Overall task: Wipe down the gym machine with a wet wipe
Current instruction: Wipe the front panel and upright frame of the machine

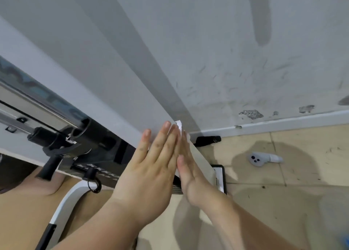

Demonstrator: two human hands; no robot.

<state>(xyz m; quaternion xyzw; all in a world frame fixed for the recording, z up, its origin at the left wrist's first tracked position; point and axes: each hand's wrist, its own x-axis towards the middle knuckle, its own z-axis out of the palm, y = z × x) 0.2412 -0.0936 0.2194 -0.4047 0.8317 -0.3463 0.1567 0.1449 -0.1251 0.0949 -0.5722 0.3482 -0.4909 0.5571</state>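
The gym machine's white upright panel [105, 91] runs diagonally from the upper left down to the centre. My left hand [151, 166] lies flat against its left face, fingers straight and together. On the other side of the panel's edge, my right hand [190, 174] presses flat. A white wet wipe [179, 124] is folded over the edge between the two sets of fingertips; only a small corner of it shows above them. Both palms squeeze the edge with the wipe between them.
A black weight stack with pin and cable [90, 144] sits left of my hands, above a white curved frame tube [66, 202]. On the tiled floor lie a grey handheld controller [258, 159] and a black strap [207, 140] by the baseboard. The scuffed wall [245, 70] stands behind.
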